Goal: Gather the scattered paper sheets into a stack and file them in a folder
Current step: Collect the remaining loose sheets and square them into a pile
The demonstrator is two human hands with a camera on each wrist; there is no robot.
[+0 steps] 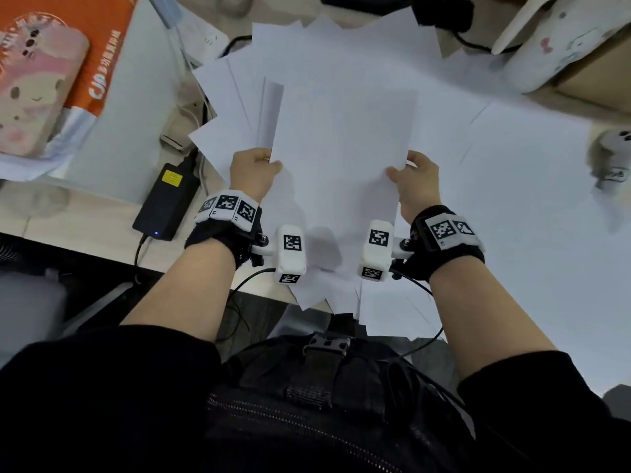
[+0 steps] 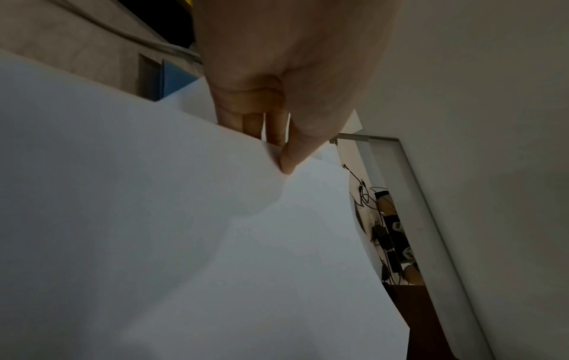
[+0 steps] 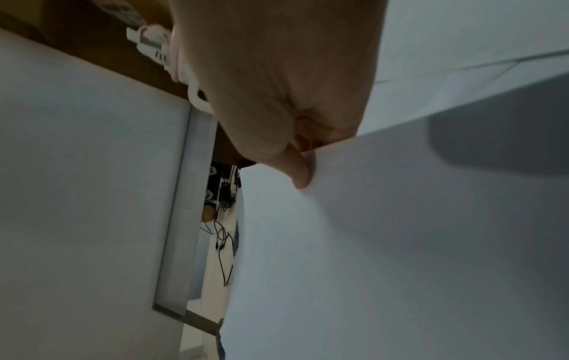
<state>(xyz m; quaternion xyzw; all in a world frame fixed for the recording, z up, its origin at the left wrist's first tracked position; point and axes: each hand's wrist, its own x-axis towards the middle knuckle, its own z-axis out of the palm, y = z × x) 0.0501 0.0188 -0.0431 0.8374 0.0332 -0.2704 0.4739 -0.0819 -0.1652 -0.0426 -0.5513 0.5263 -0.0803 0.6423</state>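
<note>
i see my left hand (image 1: 254,172) and right hand (image 1: 415,180) each pinching one side edge of a small sheaf of plain white paper sheets (image 1: 341,158), thumbs on the near face and fingers curled behind, lifted above the desk. in the left wrist view the thumb (image 2: 292,156) presses the sheaf's face (image 2: 184,231) while two fingertips show behind its edge; in the right wrist view the thumb (image 3: 300,174) does the same on the other side of the sheaf (image 3: 400,243). a second sheet edge peeks out on the left of the sheaf, so it is more than one page, though i cannot count them.

under and around the held sheaf lie more loose white paper sheets (image 1: 512,172), fanned and overlapping across the pale desk top (image 1: 85,220), some hanging over the near edge toward my lap.

as for containers, i cannot pick out a folder for certain. a flat pale grey-white rectangular sheet or cover (image 1: 136,114) lies left of the papers, partly under an orange printed packet (image 1: 99,52) and a pink patterned pouch (image 1: 37,93); what it is stays unclear. a brown cardboard box (image 1: 594,76) is cut off at the top right corner, its contents hidden, with a white rounded object bearing a pink bow mark (image 1: 549,46) against it.

a black power adapter with a yellow label (image 1: 169,199) sits by the left hand, its cable running off the desk. a small grey device (image 1: 613,158) at the right edge is blurred.
</note>
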